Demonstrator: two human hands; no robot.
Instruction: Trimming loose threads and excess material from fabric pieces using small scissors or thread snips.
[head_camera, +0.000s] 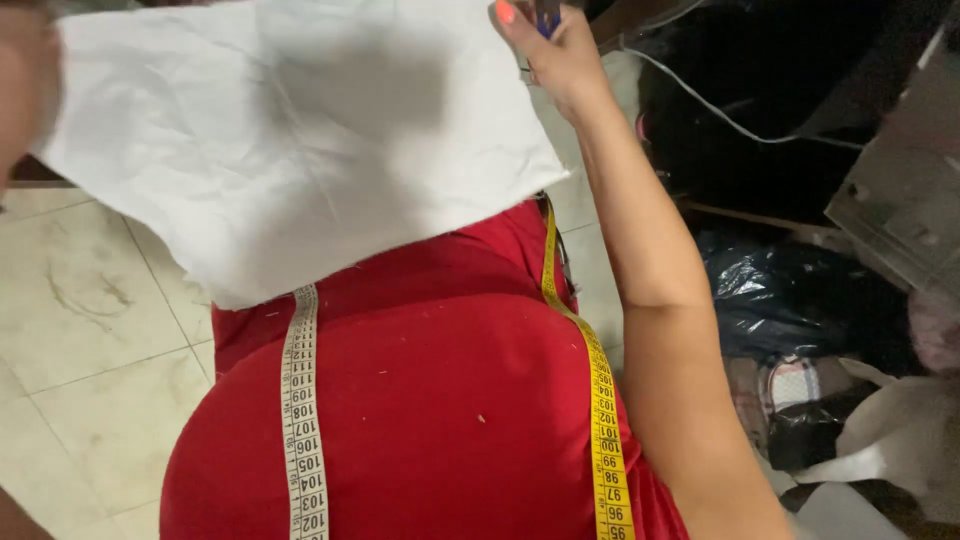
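Head view, looking down my own front: my right hand (555, 55) is raised at the top of the frame, fingers curled shut around a small dark blue tool (547, 15) whose kind I cannot make out, since most of it is cut off by the upper edge; one fingernail painted orange shows at the thumb side; the same hand lies against the upper right corner of the white cloth (300, 130), though whether it pinches the cloth I cannot tell; my left hand (22, 85) sits at the far left edge, blurred and largely out of frame, touching the cloth's left border, its grip not legible; the cloth is spread nearly flat between the two hands, lightly creased, its lower edge hanging over my red garment (440, 400); a tape measure (600, 400) is draped across that garment, one run showing its yellow face on my right, the other its white face on my left, both passing under the cloth's hem; pale floor tiles (90, 350) lie to the left; on the right, well apart from the cloth, a black plastic bag (790, 295), a white cable (730, 120) and loose scraps of pale fabric (890, 440) form a cluttered heap.
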